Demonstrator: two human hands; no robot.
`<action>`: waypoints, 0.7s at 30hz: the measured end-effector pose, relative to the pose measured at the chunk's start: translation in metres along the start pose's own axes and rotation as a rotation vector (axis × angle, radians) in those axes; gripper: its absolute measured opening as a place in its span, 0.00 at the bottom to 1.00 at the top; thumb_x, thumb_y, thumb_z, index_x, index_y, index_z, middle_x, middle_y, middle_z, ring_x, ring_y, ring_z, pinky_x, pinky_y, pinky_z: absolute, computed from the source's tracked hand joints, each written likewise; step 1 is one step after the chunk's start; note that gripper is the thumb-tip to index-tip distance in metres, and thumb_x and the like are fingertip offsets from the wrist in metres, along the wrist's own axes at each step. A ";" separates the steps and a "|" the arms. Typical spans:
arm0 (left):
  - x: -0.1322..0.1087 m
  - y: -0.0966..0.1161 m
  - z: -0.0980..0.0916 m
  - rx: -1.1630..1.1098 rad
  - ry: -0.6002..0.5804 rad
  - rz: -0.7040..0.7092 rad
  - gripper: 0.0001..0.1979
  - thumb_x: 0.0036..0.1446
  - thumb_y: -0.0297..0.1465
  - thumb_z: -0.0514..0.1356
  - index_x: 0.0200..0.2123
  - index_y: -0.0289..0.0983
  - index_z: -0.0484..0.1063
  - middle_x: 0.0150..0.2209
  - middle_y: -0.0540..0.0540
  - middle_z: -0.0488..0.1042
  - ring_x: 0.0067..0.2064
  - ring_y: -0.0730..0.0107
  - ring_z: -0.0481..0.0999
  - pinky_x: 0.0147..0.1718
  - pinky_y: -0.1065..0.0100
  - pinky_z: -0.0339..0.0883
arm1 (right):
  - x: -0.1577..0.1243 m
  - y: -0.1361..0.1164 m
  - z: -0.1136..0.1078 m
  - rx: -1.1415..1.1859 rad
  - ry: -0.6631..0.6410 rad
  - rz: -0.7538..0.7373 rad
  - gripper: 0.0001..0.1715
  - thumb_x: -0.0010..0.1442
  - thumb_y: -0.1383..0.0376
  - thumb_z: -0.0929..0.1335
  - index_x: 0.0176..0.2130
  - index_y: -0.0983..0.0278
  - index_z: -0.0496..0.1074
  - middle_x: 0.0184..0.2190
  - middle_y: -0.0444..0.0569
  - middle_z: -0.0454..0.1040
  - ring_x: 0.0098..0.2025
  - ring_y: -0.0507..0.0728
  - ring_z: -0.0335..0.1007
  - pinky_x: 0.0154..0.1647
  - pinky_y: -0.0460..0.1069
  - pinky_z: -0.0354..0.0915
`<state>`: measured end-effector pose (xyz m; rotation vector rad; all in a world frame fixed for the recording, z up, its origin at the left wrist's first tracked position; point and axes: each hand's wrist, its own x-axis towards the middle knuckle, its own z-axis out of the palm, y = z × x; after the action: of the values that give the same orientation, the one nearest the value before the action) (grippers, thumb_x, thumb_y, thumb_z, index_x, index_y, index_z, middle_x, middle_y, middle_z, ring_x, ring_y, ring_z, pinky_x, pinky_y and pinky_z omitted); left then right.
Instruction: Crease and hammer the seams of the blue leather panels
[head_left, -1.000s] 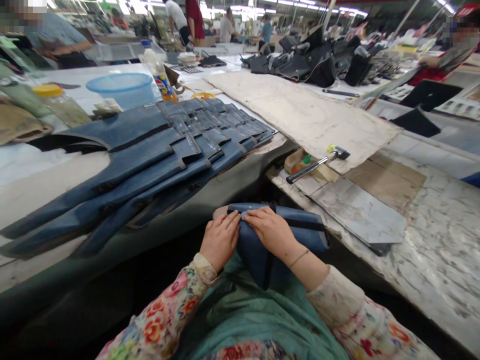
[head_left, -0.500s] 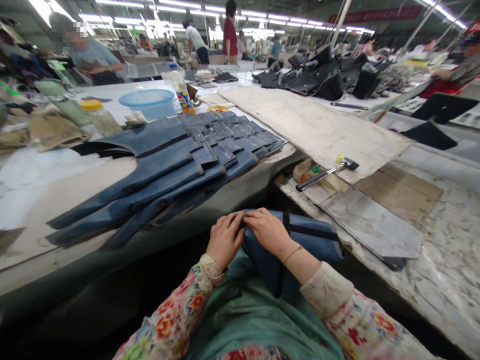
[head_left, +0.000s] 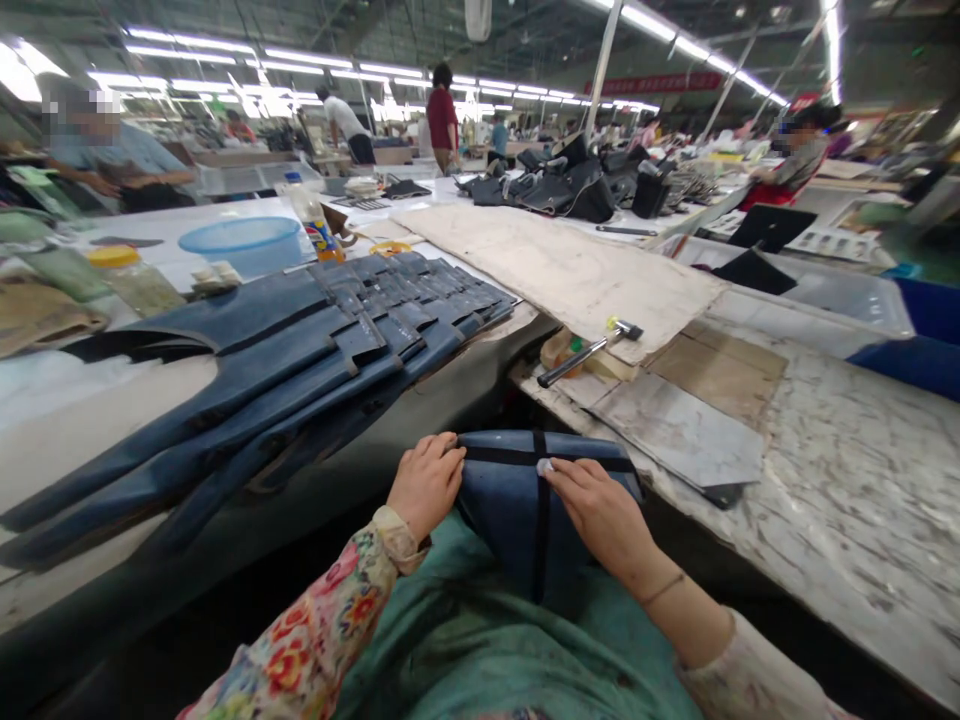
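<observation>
On my lap, over a green apron (head_left: 465, 620), lies a blue leather-like panel (head_left: 495, 500) with two black strips crossing on it. My left hand (head_left: 427, 485) has its fingers closed over the panel's left edge; the thumb's side is partly hidden. Over the crossing of the strips, my right hand (head_left: 600, 505) pinches a small whitish wad (head_left: 544, 466) that touches the panel. The material of the wad cannot be made out. To the left, on the table, several similar blue panels (head_left: 277, 355) lie in an overlapping row.
A hammer (head_left: 589, 352) rests on the right table beside a flat grey plate (head_left: 679, 425) and a pale board (head_left: 570, 265). A blue basin (head_left: 240, 240), a bottle (head_left: 319, 225) and a yellow-lidded jar (head_left: 135, 275) stand at the back left. Black pieces (head_left: 577, 185) are piled farther off.
My right hand has moved right, from the panel's left edge to the strip crossing, and the whitish wad now shows at its fingertips. My left hand stays at the edge. The view has turned right.
</observation>
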<state>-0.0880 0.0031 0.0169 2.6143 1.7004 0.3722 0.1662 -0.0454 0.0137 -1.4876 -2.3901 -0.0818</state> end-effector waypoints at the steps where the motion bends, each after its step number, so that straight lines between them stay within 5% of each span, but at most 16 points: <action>1: 0.009 0.005 -0.003 0.005 -0.013 0.018 0.14 0.61 0.32 0.49 0.39 0.38 0.74 0.52 0.43 0.68 0.51 0.58 0.66 0.44 0.58 0.64 | -0.008 0.000 0.004 0.032 0.051 0.045 0.17 0.60 0.70 0.62 0.49 0.63 0.70 0.48 0.49 0.72 0.46 0.57 0.65 0.49 0.52 0.66; 3: 0.034 0.018 -0.009 -0.005 -0.033 0.060 0.14 0.60 0.33 0.49 0.38 0.36 0.74 0.52 0.42 0.68 0.51 0.58 0.66 0.46 0.59 0.64 | -0.024 0.001 0.011 0.089 0.139 0.122 0.16 0.62 0.68 0.61 0.48 0.63 0.70 0.47 0.49 0.73 0.46 0.56 0.65 0.49 0.52 0.66; 8: 0.124 0.067 -0.010 -0.172 -0.111 0.084 0.22 0.60 0.31 0.51 0.57 0.33 0.58 0.56 0.41 0.63 0.55 0.59 0.62 0.54 0.61 0.56 | -0.041 0.000 0.019 0.150 0.220 0.208 0.17 0.62 0.69 0.60 0.49 0.63 0.70 0.47 0.49 0.72 0.47 0.56 0.65 0.49 0.53 0.66; 14: 0.212 0.126 0.014 -0.288 -0.228 -0.023 0.19 0.59 0.31 0.54 0.53 0.31 0.62 0.50 0.37 0.68 0.49 0.59 0.69 0.47 0.56 0.64 | -0.032 -0.009 0.019 0.143 0.252 0.206 0.18 0.61 0.72 0.60 0.48 0.63 0.71 0.47 0.49 0.72 0.46 0.56 0.66 0.47 0.52 0.68; 18: 0.222 0.129 0.023 -0.443 -0.273 -0.084 0.14 0.59 0.36 0.56 0.45 0.33 0.67 0.42 0.44 0.71 0.41 0.67 0.73 0.41 0.59 0.68 | -0.026 -0.014 0.022 0.140 0.246 0.183 0.18 0.61 0.72 0.61 0.48 0.63 0.71 0.47 0.50 0.72 0.45 0.56 0.66 0.46 0.51 0.68; 21: 0.193 0.102 0.016 -0.600 -0.238 -0.063 0.16 0.60 0.39 0.52 0.38 0.30 0.69 0.33 0.47 0.71 0.33 0.74 0.72 0.34 0.68 0.67 | -0.024 -0.015 0.024 0.136 0.251 0.175 0.17 0.61 0.71 0.61 0.48 0.63 0.71 0.46 0.50 0.73 0.46 0.56 0.66 0.47 0.52 0.67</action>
<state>0.0817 0.1370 0.0522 2.0736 1.3292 0.4605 0.1568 -0.0675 -0.0139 -1.5178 -2.0204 -0.0598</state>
